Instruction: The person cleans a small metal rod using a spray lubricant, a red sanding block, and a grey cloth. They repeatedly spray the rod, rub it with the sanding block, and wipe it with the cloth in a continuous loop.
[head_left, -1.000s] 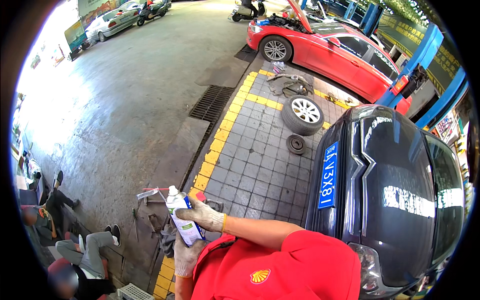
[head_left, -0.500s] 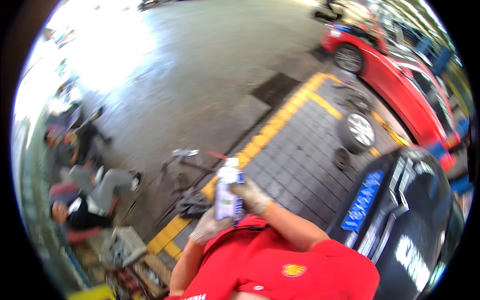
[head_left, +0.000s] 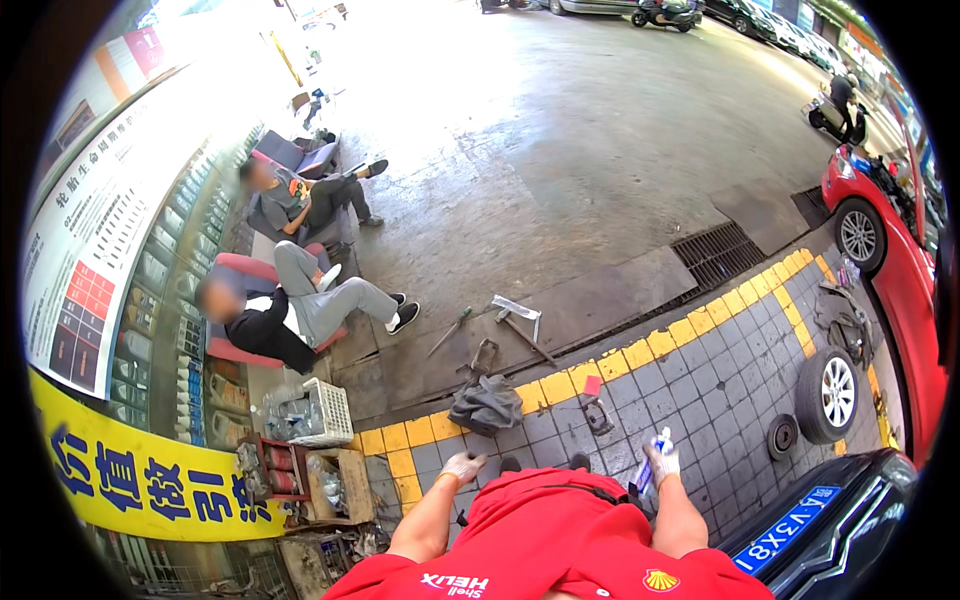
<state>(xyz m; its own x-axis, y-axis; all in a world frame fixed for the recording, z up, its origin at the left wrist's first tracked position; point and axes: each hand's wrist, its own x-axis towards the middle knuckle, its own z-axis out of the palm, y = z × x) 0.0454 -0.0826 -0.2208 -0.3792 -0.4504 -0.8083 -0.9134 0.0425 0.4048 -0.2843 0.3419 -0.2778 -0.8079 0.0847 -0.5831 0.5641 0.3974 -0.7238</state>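
Drawn apart since the earlier frame, where both held the can, the grey-white gloved left hand (head_left: 464, 467) now hangs away, partly open with fingers loosely curled (nothing shows in its grasp), while the grey-white gloved right hand (head_left: 666, 464) is closed around the white-and-blue cylindrical spray can (head_left: 642, 474). That can is tilted beside the red shirt (head_left: 560, 530), above grey square floor tiles (head_left: 685, 400). Beyond lie a crumpled dark-grey cloth (head_left: 485, 403) and a small flat red piece (head_left: 593, 385); farther off, a black metal drain grate (head_left: 718, 255).
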